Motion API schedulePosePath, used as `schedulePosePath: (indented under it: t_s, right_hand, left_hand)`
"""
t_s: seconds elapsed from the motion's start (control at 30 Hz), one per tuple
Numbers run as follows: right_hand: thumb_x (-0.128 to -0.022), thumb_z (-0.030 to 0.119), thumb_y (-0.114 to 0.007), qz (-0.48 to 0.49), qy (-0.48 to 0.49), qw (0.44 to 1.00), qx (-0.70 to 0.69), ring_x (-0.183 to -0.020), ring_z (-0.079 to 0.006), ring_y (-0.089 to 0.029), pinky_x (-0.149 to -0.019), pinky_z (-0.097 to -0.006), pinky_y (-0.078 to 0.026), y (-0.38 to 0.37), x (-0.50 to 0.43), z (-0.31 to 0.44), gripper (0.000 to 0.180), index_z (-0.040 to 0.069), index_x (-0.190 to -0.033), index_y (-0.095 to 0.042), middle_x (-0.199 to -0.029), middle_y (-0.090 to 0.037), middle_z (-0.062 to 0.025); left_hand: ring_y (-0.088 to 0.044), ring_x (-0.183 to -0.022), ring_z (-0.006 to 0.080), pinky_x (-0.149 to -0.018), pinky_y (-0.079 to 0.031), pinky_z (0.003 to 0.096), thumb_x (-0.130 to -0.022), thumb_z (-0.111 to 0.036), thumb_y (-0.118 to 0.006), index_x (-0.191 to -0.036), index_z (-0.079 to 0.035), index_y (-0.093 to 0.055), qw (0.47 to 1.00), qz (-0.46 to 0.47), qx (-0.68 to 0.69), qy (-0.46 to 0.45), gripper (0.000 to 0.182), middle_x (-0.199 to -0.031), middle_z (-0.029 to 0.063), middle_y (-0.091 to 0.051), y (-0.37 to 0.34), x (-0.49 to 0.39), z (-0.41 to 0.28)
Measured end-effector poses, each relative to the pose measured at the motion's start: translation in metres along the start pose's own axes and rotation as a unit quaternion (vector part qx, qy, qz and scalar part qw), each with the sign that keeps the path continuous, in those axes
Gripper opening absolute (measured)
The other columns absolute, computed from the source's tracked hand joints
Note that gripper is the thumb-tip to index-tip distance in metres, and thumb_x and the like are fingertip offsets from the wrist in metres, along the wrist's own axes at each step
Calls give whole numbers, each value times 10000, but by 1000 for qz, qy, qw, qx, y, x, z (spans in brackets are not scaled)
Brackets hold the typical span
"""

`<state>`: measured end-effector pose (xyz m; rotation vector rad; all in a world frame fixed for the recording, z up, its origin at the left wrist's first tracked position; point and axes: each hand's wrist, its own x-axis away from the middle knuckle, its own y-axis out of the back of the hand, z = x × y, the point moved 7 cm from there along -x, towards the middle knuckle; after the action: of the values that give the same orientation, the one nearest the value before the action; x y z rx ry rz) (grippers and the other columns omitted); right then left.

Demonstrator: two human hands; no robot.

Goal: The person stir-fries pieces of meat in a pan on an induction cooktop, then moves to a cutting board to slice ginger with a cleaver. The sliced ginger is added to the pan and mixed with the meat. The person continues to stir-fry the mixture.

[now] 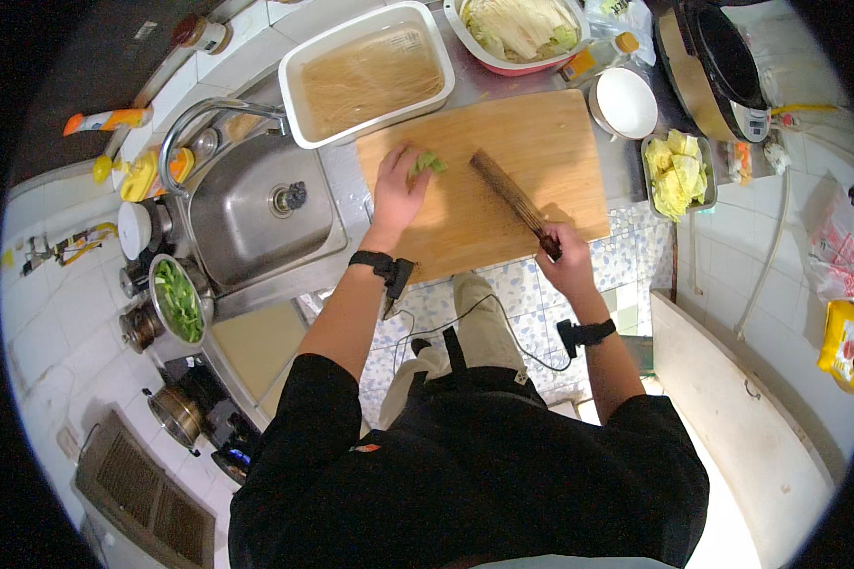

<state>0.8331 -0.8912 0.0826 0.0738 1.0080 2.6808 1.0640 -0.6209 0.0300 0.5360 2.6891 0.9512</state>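
On a wooden cutting board point(519, 135), my left hand point(399, 192) has its fingers curled over a small bunch of cut green vegetable point(428, 163). Part of the bunch is hidden under the fingers. My right hand point(568, 257) grips the handle end of a dark kitchen knife point(507, 192). The blade slants across the board, its tip pointing up and left, and it is apart from the green pieces. Whether its edge touches the wood cannot be seen.
A steel sink point(256, 213) with a curved faucet point(206, 107) adjoins the board's left side. Behind stand a white basin of soaking noodles point(370, 75) and a basin of cabbage point(519, 28). Rightward are a white bowl point(623, 103) and a tray of cabbage leaves point(676, 174).
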Motion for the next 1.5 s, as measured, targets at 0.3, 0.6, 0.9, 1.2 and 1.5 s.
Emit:
schedulePosePath:
  t_s: [0.3,0.6,0.9,1.2,1.5]
  right_hand:
    - [-1064,177,-701,15,-263,933,-246,-595,-150,-637,-551,-349,-503,-58,-31,-14,177,7,-1094,-662,-692,-637,-87]
    - [-1076,180,-673,69,-248,941,-221,-649,-193,-626,-607,-370,-515,-153,-16,-19,197,5,-1156,-632,-799,-669,-88]
    - [-1132,138,-561,97,-238,862,-437,-590,-126,-579,-531,-315,-494,-169,4,30,97,44,-1140,-583,-784,-619,-28]
    - [-1140,160,-565,308,-160,838,-420,-547,-117,-545,-516,-297,-459,-208,72,209,111,60,-1187,-571,-757,-609,-19]
    - [-1112,140,-596,612,-4,726,-315,-535,-125,-546,-488,-328,-490,-343,272,486,125,54,-1052,-527,-756,-554,-18]
  left_hand:
    - [-371,-1542,503,-1263,-353,516,-1052,-173,-655,-1550,63,-471,997,-74,3,33,581,-1654,331,-392,-41,2,-14]
    - [-363,-1565,468,-1276,-340,489,-1083,-141,-589,-1581,54,-451,993,-82,64,50,552,-1660,289,-419,-67,4,-47]
    - [-387,-1568,444,-1254,-373,476,-1057,-63,-591,-1552,-24,-548,987,-82,115,71,498,-1675,222,-445,-39,29,-69]
    - [-331,-1602,445,-1246,-387,482,-1059,9,-561,-1531,-111,-610,964,-243,48,95,490,-1717,230,-374,168,177,-75]
    - [-331,-1584,498,-1273,-359,460,-1026,-18,-577,-1550,-64,-577,848,-463,-42,254,526,-1703,309,-345,420,519,-38]
